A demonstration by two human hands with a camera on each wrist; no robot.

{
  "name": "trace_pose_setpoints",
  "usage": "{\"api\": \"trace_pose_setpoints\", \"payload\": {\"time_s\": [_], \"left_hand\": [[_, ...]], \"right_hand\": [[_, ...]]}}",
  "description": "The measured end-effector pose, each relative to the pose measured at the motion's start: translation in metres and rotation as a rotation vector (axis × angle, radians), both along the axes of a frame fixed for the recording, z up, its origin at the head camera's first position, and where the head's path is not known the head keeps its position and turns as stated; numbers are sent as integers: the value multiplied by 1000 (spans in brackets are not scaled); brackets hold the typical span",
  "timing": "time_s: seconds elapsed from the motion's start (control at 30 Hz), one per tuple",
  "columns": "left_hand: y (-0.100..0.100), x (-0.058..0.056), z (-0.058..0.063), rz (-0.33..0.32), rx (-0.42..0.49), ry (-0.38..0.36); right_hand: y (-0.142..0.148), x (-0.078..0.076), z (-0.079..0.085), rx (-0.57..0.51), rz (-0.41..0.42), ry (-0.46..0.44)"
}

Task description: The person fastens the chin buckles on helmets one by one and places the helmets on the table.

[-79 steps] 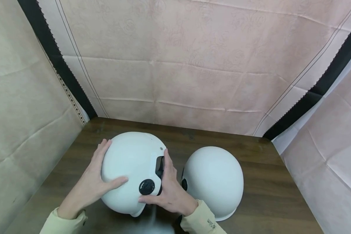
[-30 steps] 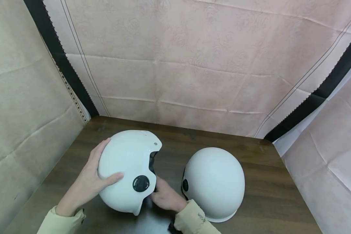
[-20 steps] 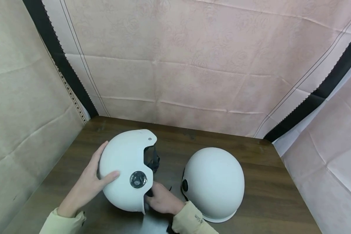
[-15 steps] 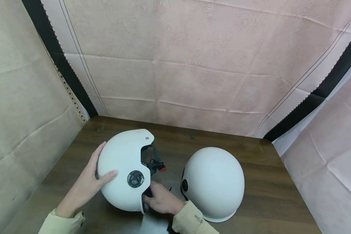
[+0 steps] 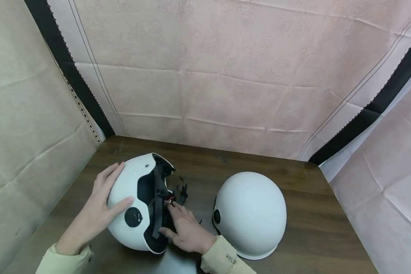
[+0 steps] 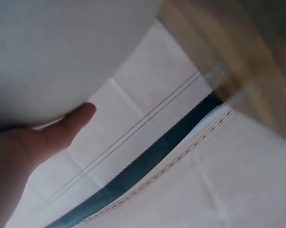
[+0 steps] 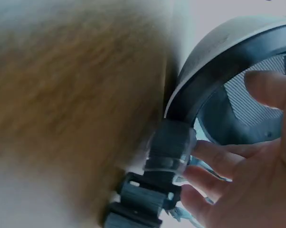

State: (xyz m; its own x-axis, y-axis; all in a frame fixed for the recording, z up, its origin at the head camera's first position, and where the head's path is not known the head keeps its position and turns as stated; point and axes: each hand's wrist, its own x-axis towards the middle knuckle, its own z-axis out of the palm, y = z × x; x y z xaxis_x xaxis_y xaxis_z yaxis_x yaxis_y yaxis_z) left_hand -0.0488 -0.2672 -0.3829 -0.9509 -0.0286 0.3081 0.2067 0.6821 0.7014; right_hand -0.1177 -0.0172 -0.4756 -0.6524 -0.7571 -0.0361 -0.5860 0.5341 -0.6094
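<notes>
In the head view a white open-face helmet (image 5: 135,177) is turned on its side. Its dark lining and front opening face right. My left hand (image 5: 97,209) grips its dome from the left, thumb over the shell near a round black side disc (image 5: 133,217). At the opening is my right hand (image 5: 190,232), its fingers at a dark chin strap (image 5: 157,217) and a small red buckle part (image 5: 169,199). Up close in the right wrist view, the fingertips touch the strap's black clip (image 7: 169,142), the thumb held apart. Part of the lining is hidden behind this hand.
A second white helmet (image 5: 251,215) stands dome up to the right, close to the right sleeve (image 5: 226,255). Both helmets are on a brown wooden table (image 5: 311,213). Pale fabric walls (image 5: 205,76) with black edging enclose the back and sides.
The left helmet has rotated so its opening and lining now show, and it has shifted slightly left. My right hand has moved from the shell's outside to the straps at the opening.
</notes>
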Motion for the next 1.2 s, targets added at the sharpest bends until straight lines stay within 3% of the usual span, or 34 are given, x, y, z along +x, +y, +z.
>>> {"api": "trace_pose_setpoints", "payload": {"time_s": [0.17, 0.33, 0.57, 0.83, 1.2], "left_hand": [[11, 1, 16, 28, -94, -15], [23, -3, 25, 34, -133, 4], [26, -7, 22, 14, -134, 40], [22, -9, 21, -11, -104, 54], [16, -6, 20, -18, -42, 32]], "right_hand": [[0, 1, 1, 31, -11, 38], [1, 1, 2, 22, -4, 52], [5, 2, 3, 1, -8, 78], [7, 3, 4, -16, -18, 167], [5, 1, 5, -39, -142, 207]]}}
